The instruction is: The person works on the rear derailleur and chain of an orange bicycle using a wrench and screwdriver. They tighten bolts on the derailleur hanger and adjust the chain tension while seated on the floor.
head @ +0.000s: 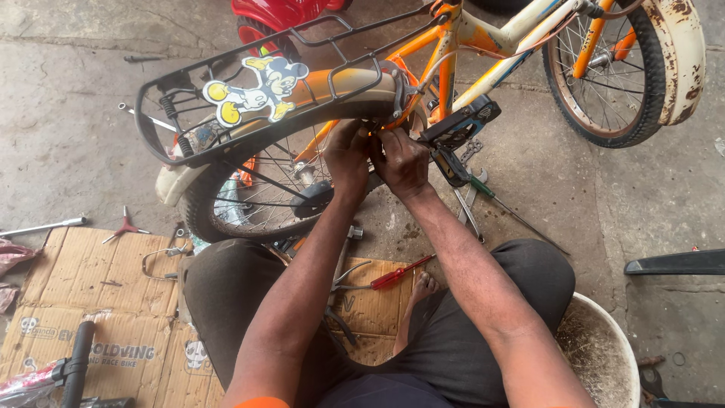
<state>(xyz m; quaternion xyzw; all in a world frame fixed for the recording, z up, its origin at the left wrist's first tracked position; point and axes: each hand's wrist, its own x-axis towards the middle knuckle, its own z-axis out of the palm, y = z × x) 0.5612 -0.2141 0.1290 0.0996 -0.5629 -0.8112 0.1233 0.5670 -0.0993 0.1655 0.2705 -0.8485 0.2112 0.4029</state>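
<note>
A small orange and cream child's bicycle (453,45) stands in front of me on the concrete. My left hand (347,155) and my right hand (402,160) are pressed together low on the frame, just in front of the rear wheel (249,200) and under the rear mudguard (340,83). Both hands have their fingers curled around a small part there, which the fingers hide. A black pedal (461,125) sticks out to the right of my right hand. A black rear rack (226,75) with a cartoon mouse plate sits over the wheel.
A red-handled screwdriver (400,272) and pliers lie on flattened cardboard (98,302) between my knees. A green-handled screwdriver (483,189), a wrench and a three-way spanner (124,227) lie on the floor. A white bucket (604,355) stands at my right knee. The front wheel (627,68) is at top right.
</note>
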